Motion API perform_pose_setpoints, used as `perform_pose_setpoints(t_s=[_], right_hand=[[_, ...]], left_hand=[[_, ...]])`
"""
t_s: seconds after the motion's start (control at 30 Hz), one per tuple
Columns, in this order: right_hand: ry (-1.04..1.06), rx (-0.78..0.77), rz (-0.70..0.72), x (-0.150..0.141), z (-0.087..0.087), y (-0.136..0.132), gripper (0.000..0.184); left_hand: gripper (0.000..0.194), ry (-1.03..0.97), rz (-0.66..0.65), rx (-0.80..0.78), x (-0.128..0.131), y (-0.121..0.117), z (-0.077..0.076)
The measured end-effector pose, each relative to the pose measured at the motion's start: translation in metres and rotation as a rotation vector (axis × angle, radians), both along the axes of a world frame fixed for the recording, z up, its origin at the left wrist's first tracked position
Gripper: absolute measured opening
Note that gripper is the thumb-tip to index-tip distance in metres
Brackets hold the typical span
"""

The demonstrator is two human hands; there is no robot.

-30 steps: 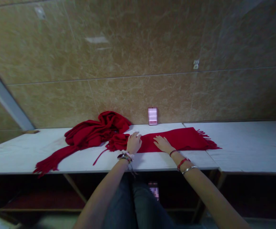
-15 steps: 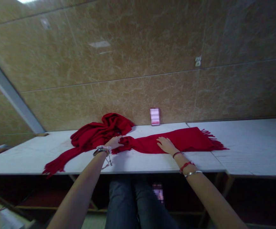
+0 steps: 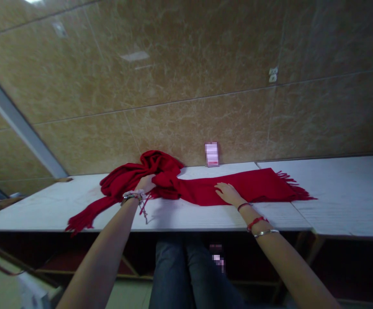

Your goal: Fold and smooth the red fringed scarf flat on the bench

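Observation:
A red fringed scarf (image 3: 202, 192) stretches along a white tabletop (image 3: 344, 193). Its right part lies fairly flat, with the fringe pointing right. The left part is a crumpled heap, and another fringed end trails toward the front edge. My left hand (image 3: 146, 183) is closed on a fold of the scarf beside the heap; its fingertips are partly hidden by the cloth. On the flat part rests my right hand (image 3: 228, 194), palm down, fingers stretched out.
Upright against the tiled wall (image 3: 173, 124) behind the scarf leans a phone-like object (image 3: 212, 154), its face blurred out. Dark open shelves (image 3: 350, 262) lie below the tabletop. A power socket (image 3: 273, 75) is on the wall.
My left hand has shifted left, and the cloth beside it is looser and puffed up. My right hand stays flat on the scarf. The camera view has shifted slightly.

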State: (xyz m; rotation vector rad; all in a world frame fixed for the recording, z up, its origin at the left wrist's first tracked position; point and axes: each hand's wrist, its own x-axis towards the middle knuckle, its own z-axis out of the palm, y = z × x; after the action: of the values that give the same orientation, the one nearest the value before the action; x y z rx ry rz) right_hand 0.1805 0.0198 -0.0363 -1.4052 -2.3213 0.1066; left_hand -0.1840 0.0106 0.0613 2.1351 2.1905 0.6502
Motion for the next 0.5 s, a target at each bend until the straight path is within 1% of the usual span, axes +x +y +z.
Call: perform_pose_setpoints(t_s=[0.07,0.1,0.17,0.2,0.27,0.37,0.4,0.43,0.5], right_hand=[[0.001,-0.001,0.004,0.001,0.0,0.0,0.035],[0.001,-0.004,0.005,0.001,0.0,0.0,0.035],[0.002,-0.011,0.005,0.002,-0.001,0.0,0.036],[0.003,-0.014,0.005,0.002,-0.001,0.0,0.036],[0.007,-0.019,0.007,0.003,-0.001,0.001,0.036],[0.012,-0.019,0.016,0.003,-0.003,0.003,0.036],[0.012,-0.018,0.019,0.004,-0.004,0.004,0.035],[0.011,-0.016,0.022,0.004,-0.005,0.005,0.035],[0.005,-0.012,0.026,0.004,-0.006,0.007,0.035]], left_hand=[[0.017,0.051,0.102,0.056,-0.009,-0.003,0.015],[0.018,0.072,0.155,0.09,-0.014,-0.005,0.021],[0.022,0.108,0.212,0.128,-0.023,-0.01,0.027],[0.025,0.126,0.21,0.136,-0.026,-0.012,0.027],[0.032,0.165,0.154,0.137,-0.025,-0.016,0.02],[0.048,0.236,0.001,0.129,-0.009,-0.017,-0.001],[0.054,0.271,-0.072,0.125,-0.001,-0.016,-0.01],[0.059,0.364,-0.181,0.128,0.008,-0.015,-0.018],[0.064,0.523,-0.331,0.109,0.025,-0.011,-0.033]])
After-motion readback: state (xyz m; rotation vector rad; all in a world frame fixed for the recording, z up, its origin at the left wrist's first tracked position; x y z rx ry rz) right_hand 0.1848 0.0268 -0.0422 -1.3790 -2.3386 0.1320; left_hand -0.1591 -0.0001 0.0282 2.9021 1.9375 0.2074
